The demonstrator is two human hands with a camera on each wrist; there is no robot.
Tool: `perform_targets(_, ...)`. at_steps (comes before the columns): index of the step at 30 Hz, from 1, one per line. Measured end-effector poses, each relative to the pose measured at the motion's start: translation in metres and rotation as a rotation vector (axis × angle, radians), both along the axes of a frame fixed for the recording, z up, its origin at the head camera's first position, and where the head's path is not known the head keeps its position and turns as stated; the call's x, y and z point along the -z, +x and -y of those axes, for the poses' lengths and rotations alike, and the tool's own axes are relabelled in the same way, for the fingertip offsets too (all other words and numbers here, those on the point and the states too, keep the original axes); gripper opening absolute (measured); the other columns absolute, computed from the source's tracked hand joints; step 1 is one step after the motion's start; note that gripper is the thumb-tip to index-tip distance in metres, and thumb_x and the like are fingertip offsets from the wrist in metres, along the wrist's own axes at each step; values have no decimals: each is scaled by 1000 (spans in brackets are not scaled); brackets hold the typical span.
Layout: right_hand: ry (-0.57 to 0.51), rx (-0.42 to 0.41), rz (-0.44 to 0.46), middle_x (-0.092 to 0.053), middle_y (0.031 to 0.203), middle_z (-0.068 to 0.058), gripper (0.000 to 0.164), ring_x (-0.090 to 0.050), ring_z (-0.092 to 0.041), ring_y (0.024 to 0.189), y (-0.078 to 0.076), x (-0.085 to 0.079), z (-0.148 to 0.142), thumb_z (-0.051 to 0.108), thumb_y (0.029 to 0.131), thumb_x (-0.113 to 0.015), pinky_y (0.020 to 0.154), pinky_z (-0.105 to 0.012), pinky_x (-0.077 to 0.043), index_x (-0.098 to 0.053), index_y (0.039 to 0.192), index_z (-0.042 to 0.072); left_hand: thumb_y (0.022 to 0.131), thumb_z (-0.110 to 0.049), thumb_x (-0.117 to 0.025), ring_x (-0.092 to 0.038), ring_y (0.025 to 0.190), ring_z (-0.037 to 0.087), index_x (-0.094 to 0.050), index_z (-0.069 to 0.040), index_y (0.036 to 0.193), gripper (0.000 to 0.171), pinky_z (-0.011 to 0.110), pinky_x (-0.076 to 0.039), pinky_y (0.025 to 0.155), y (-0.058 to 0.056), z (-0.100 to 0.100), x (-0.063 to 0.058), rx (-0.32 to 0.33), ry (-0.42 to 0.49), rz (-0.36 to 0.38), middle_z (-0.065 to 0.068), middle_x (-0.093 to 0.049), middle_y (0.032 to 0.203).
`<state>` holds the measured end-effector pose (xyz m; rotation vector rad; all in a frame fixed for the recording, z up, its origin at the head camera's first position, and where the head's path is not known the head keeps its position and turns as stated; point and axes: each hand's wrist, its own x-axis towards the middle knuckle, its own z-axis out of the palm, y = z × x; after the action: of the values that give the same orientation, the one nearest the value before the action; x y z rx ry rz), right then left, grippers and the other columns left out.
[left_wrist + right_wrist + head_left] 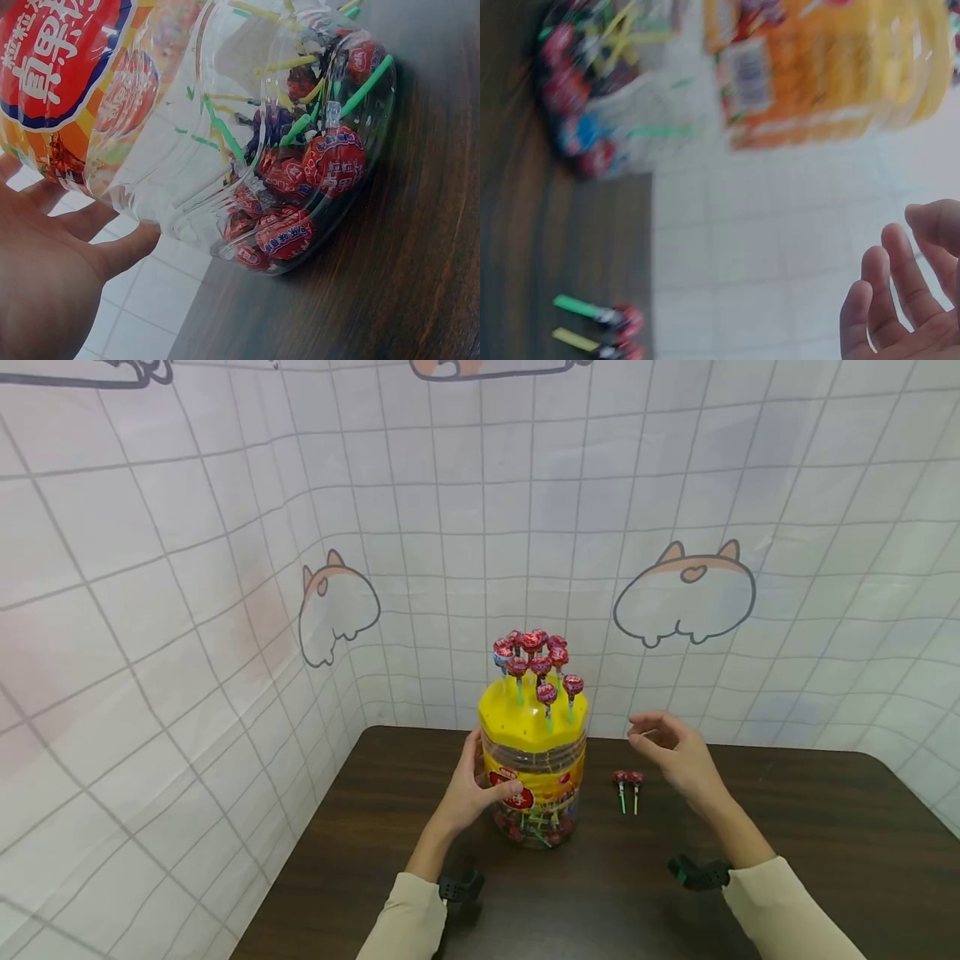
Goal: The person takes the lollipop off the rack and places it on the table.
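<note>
A clear plastic candy jar [534,785] with a yellow lid [517,722] stands upright on the table. Several red-wrapped lollipops [531,643] stick up from holes in the lid, sticks down. My left hand [468,793] grips the jar's left side, thumb across the label and fingers round behind. More lollipops [334,161] lie heaped in the bottom of the jar, seen through the plastic. Right of the jar, my right hand [675,756] hovers with loosely bent fingers and nothing in them; the right wrist view shows the same hand [911,300] apart from the jar.
Two lollipops [636,781] lie side by side on the dark wooden table [810,827], just below and left of my right hand. Behind the table hangs a white grid-patterned cloth [465,568] with cartoon animal prints, and it also runs along the left side.
</note>
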<state>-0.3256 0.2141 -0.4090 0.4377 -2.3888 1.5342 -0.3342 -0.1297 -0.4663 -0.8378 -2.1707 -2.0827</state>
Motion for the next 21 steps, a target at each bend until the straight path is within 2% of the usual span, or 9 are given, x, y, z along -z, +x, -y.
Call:
perform_targets(3,-20,-23,-41,-70,112,-7,30,-65,-8,98,7,-14,9,25,101,-67,82,-20,-55,-64,126,8,89,-40,-80,-48,137,28,-19,-37,159,93,51,-49,110,1,0,0,-5,-2,-1,2,-40,153)
perform_targets(7,-55,-54,-88,-70,109,1,28,-64,-7,98,14,-30,20,21,101,-67,84,-17,-54,-64,125,8,88,-40,-80,-49,135,27,-19,-37,159,93,52,-48,109,3,-1,-2,-21,-12,-5,2,-41,153)
perform_targets(11,-91,-97,-130,-70,107,4,28,-65,-7,99,21,-44,32,16,100,-68,84,-18,-55,-64,125,5,89,-38,-80,-49,136,25,-19,-37,159,93,52,-48,110,3,0,-2,-7,-1,-5,1,-41,153)
perform_targets(17,-93,-138,-195,-69,108,-5,28,-63,-10,97,23,-61,51,10,98,-68,82,-19,-55,-64,125,5,89,-37,-80,-48,137,24,-20,-40,158,91,51,-47,112,3,1,0,-8,-6,-4,-1,-40,154)
perform_targets(21,-99,-161,-208,-68,110,-13,31,-63,-10,99,22,-69,61,10,98,-69,83,-20,-55,-62,127,5,89,-38,-80,-49,135,24,-20,-38,158,91,51,-48,110,1,1,2,-15,-11,-6,1,-41,153)
